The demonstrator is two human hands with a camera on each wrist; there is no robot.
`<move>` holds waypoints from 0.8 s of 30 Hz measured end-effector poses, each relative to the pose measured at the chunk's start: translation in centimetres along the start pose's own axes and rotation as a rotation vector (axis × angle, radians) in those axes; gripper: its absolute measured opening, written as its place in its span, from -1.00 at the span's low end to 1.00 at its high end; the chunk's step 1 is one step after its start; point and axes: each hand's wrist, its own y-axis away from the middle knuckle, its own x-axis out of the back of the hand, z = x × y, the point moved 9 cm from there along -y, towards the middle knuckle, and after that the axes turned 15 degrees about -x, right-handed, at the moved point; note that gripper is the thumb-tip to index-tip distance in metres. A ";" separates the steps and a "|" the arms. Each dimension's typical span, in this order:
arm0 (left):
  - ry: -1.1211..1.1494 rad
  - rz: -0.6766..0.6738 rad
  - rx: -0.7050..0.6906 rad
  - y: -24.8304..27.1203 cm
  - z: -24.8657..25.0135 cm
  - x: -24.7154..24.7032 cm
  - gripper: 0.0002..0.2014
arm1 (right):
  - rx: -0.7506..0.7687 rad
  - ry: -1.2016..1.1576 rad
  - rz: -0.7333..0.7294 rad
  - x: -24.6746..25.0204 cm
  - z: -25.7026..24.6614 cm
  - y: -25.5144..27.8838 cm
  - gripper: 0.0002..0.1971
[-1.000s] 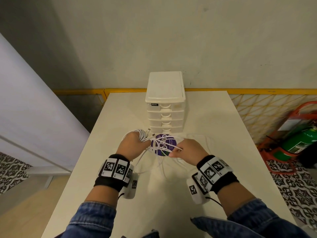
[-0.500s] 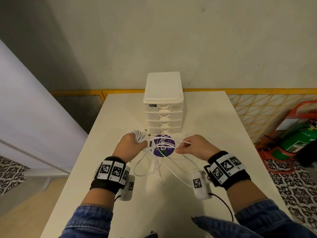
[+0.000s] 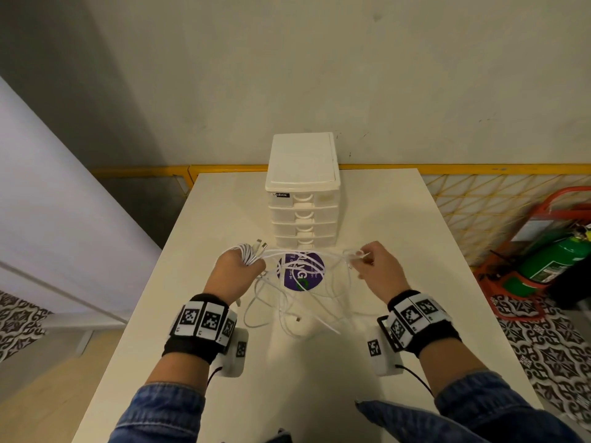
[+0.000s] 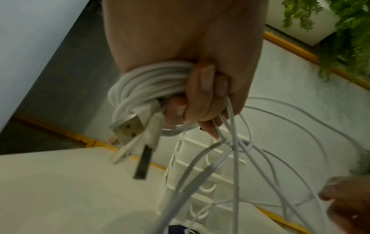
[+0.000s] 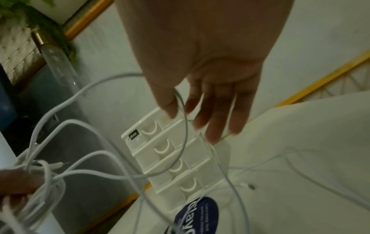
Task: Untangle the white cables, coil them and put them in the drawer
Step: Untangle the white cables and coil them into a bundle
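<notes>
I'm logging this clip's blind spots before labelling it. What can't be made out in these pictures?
- How many white cables: strands cross in every view.
- Contents of the white plastic drawer unit: all drawers shut.
- Round purple sticker wording: too small in the head view, cut off in the right wrist view.
- Left hand fingers: behind the hand in the head view.
- Right hand pinch: blurred.

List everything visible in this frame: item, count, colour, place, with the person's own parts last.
white cables: number unclear, white, tangled loose on the table, part coiled in the left hand
drawer unit: one, white, four closed drawers, far middle of the table
round sticker: one, purple, on the table before the drawer unit
table: one, cream
fire extinguisher: one, green, on the floor, right
left hand: grips the coiled cable
right hand: pinches a thin strand
wrist bands: two, black, with markers
</notes>
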 end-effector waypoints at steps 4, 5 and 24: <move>0.092 0.017 0.020 -0.1 0.5 -0.7 -0.80 | 0.004 0.012 -0.219 -3.3 -0.2 0.8 -0.65; 0.104 0.017 0.027 -0.1 0.6 -0.8 -0.80 | 0.038 0.095 -0.254 -4.1 -0.5 1.2 -0.65; 0.259 0.014 0.082 0.5 0.0 -2.0 -0.82 | 0.242 -0.269 -0.238 -4.9 -4.5 3.9 -0.78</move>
